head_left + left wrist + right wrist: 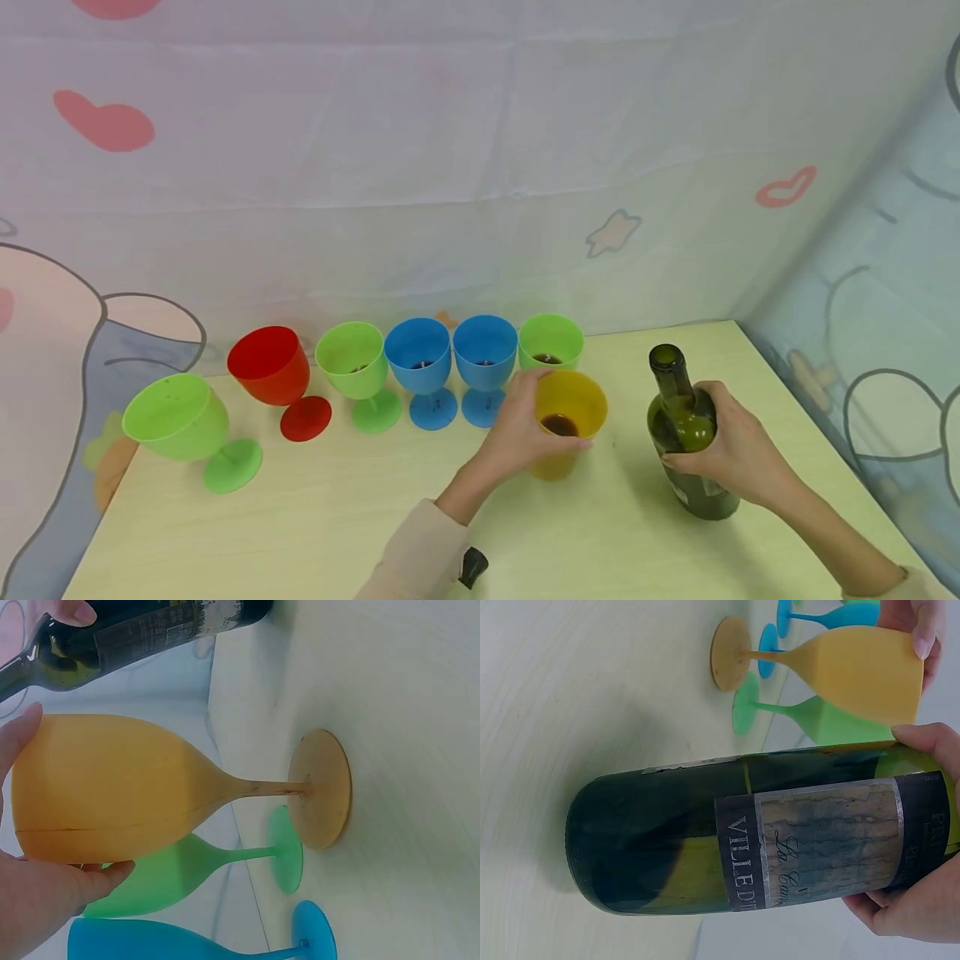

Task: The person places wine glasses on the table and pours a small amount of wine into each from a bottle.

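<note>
My left hand point(522, 431) grips the bowl of a yellow goblet point(112, 784), thumb on one side and fingers on the other. Dark liquid lies inside that goblet. To its right, my right hand point(738, 454) holds a dark green glass wine bottle point(660, 844) around its upper body, below the neck. The bottle stands nearly upright, with its mouth uncovered and a label on its side. Whether the bottle's bottom touches the table is hard to tell. Just behind the yellow goblet is a green goblet point(551, 333) with dark liquid in it.
Along the table's back stand two blue goblets point(417, 354), another green goblet point(351, 358) and a red goblet point(268, 364). A further green goblet point(176, 417) is at the far left. A small black object point(472, 567) lies by my left sleeve. Printed cloth point(480, 167) hangs behind the table.
</note>
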Tool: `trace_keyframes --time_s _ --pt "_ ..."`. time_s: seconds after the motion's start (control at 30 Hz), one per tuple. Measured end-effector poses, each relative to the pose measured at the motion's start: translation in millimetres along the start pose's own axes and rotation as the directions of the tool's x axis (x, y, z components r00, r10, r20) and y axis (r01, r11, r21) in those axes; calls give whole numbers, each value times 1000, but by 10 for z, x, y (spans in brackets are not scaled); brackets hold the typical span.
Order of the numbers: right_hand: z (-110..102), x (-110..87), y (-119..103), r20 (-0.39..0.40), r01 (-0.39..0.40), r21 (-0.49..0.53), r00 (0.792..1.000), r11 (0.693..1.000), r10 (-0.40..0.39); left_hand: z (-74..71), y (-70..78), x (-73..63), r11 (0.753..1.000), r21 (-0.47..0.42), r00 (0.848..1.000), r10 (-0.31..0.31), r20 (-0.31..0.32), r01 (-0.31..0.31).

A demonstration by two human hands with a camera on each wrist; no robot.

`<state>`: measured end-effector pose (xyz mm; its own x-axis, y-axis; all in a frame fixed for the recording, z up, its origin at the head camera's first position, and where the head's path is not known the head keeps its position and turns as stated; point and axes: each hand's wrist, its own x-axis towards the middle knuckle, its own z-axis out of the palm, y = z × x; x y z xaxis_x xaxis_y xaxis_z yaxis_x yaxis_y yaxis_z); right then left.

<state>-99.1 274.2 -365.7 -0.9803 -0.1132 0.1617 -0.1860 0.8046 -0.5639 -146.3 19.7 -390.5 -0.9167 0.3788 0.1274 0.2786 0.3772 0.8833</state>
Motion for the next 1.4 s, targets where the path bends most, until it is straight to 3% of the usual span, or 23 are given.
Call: trace_keyframes --time_s 0.53,0.8,1.1,1.4 --pt "3 -6 2 2 13 3 1000 1000 -13 78 -52 52 999 -33 996 -37 -86 34" --pt "-1 -8 0 9 2 4 1000 1000 -2 70 -38 25 999 -30 997 -22 -75 20" --pt "5 -7 -14 14 3 0 1000 1000 -3 -145 -132 -160 995 -65 997 -79 -24 77" --pt "-2 -9 -26 22 4 1 1000 1000 -4 -531 -344 -461 994 -102 998 -40 -56 34"
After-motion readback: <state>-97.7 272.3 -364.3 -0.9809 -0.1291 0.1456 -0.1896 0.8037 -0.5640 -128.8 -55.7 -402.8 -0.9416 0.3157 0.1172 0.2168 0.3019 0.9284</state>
